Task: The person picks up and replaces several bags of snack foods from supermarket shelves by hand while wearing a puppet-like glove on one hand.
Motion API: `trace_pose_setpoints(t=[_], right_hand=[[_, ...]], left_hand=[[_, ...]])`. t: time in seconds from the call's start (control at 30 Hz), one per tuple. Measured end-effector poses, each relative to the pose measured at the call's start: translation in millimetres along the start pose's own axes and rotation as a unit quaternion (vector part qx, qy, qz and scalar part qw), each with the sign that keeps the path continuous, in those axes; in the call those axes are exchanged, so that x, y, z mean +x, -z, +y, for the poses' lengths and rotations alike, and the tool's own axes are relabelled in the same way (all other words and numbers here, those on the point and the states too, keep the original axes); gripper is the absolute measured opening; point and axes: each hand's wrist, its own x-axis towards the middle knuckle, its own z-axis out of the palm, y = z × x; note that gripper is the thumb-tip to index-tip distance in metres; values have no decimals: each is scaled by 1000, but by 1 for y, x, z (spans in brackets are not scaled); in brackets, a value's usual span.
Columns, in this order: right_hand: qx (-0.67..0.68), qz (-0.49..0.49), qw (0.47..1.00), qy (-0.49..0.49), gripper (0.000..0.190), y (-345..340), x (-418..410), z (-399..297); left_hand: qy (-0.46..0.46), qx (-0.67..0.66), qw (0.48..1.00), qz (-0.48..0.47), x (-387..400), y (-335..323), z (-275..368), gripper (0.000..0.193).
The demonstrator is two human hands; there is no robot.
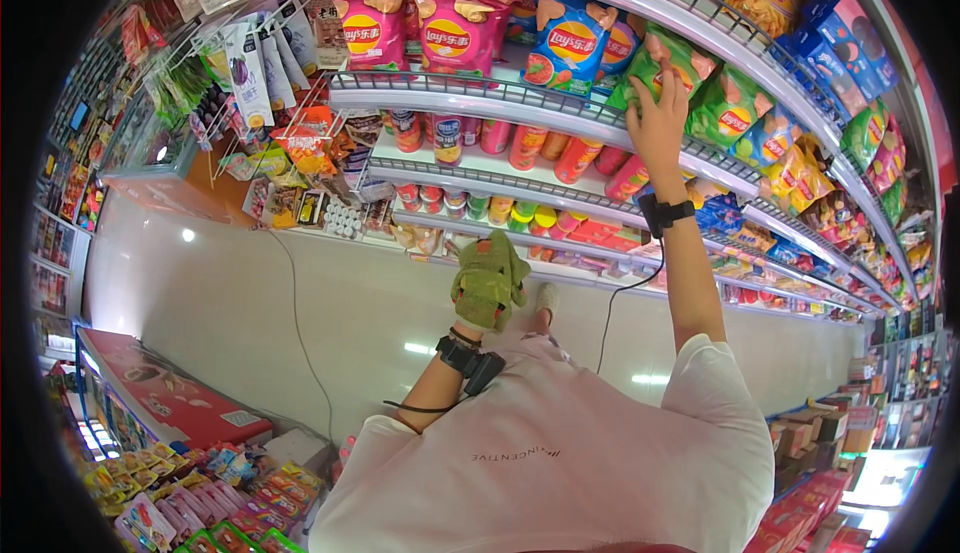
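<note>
My right hand (658, 121) reaches up to a shelf, its spread fingertips resting on the front of a green Lay's chip bag (667, 65). The bag stands behind the shelf's black wire guard rail (480, 85). To its left are a blue Lay's bag (568, 46) and pink Lay's bags (454, 35); another green bag (727, 110) leans at its right. Lower, in front of my body, a crumpled green cloth (489, 283) is bunched in my left hand (469, 330) and hides most of its fingers. Black devices are strapped to both wrists.
Chip canisters (529, 146) line the shelf below. Hanging snack packs (251, 76) jut out on racks at the left. A dark cable (296, 305) crosses the tiled floor (217, 290). Behind me are a red-topped case (172, 395) and stacked cartons (806, 433).
</note>
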Motion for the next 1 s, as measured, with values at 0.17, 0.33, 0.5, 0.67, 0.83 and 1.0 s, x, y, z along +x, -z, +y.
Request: trace_pose_setpoints(t=[0.17, 0.33, 0.5, 0.67, 0.83, 1.0], right_hand=[[140, 27, 989, -47, 38, 6, 16, -38], [128, 16, 976, -176, 71, -22, 36, -77], [213, -104, 908, -345, 77, -42, 53, -79], [263, -113, 914, -287, 68, -51, 51, -61], [246, 52, 954, -164, 63, -43, 35, -73], [241, 86, 946, -197, 62, -35, 30, -70]], left_hand=[[15, 21, 999, 33, 7, -3, 10, 19], [27, 78, 993, 90, 15, 1, -23, 32], [19, 59, 994, 88, 20, -1, -27, 44], [3, 45, 994, 100, 15, -3, -2, 46], [19, -93, 991, 91, 10, -9, 39, 42], [74, -211, 968, 110, 15, -5, 25, 40]])
